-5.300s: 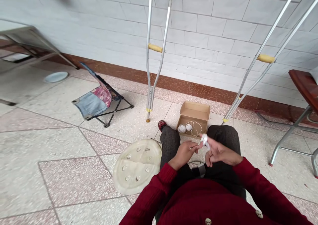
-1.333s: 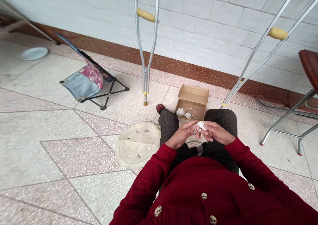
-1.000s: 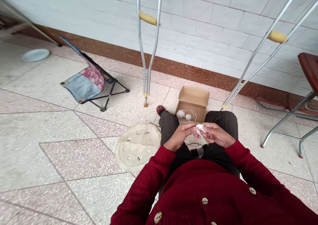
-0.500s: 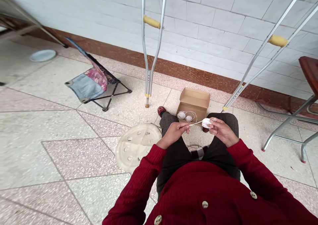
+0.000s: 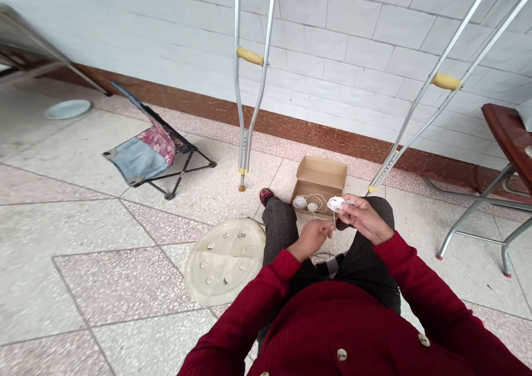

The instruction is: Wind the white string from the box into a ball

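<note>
Right hand (image 5: 364, 219) pinches the bundle (image 5: 334, 203), left hand (image 5: 312, 237) its strand (image 5: 334, 217); winding appears incomplete, while two balls (image 5: 299, 202), apparently finished, lie in the box (image 5: 318, 188) beyond both.

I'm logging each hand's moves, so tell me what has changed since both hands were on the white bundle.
The right hand has moved the white bundle toward the cardboard box in the view. The left hand has let go of the bundle; a strand now runs from the bundle down to that hand. The box and two white balls in it stayed put.
</note>
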Tool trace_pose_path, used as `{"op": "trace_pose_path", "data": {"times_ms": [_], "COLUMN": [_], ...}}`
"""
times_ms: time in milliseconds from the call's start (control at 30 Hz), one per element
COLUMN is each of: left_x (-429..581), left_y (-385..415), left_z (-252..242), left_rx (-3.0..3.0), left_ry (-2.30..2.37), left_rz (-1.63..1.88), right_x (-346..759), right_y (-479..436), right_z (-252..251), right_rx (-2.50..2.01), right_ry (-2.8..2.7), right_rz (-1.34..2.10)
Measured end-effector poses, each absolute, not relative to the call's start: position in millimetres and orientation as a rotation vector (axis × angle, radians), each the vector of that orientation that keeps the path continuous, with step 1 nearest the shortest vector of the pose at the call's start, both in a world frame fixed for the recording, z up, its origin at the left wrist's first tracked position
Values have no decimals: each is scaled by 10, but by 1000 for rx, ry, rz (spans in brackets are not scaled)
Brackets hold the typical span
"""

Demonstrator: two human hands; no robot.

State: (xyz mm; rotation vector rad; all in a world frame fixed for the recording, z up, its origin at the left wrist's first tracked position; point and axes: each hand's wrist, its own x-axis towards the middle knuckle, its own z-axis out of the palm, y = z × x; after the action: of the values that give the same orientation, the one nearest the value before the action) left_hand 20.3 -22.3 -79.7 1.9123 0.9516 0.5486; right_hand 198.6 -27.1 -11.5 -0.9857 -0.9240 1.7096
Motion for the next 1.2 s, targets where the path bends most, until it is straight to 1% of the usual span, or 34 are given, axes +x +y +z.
{"op": "trace_pose_path", "data": {"times_ms": [133, 233, 300, 367, 467, 600, 700, 800, 933, 1067, 1133, 1200], "left_x": [262, 44, -94, -152, -91, 58, 125, 167, 156, 56, 7, -27], "left_y": [-418, -265, -111, 28, 160, 149, -17, -232, -358, -258, -177, -95], "left_z": [-706, -517, -412, -352, -342, -445, -577, -695, -740, -682, -647, -618], "left_rx": [2172, 2355, 2406, 2405, 2324, 2030, 1764, 1687, 1931, 2118, 2179, 2218], "left_ry": [977, 1009, 1030, 1029, 947, 876, 871, 930, 1019, 974, 914, 869], "left_rz": [530, 512, 492, 503, 587, 643, 625, 594, 544, 573, 535, 512], "right_x": [1999, 2065, 2093, 2093, 2065, 2069, 2081, 2048, 1984, 1959, 1941, 1918], "right_y": [-42, -103, -208, -312, -419, -475, -448, -347, -224, -309, -416, -529], "right_z": [-602, -908, -996, -978, -788, -411, -271, -394, -789, -1055, -1098, -1085], "right_rx": [-1242, -1320, -1293, -1217, -1107, -1031, -1019, -1092, -1277, -1291, -1228, -1198], "right_ry": [-1142, -1382, -1513, -1619, -1664, -1527, -1416, -1279, -1315, -1595, -1721, -1715], "right_rz": [1456, 1417, 1412, 1405, 1460, 1602, 1551, 1406, 1205, 1219, 1229, 1305]}}
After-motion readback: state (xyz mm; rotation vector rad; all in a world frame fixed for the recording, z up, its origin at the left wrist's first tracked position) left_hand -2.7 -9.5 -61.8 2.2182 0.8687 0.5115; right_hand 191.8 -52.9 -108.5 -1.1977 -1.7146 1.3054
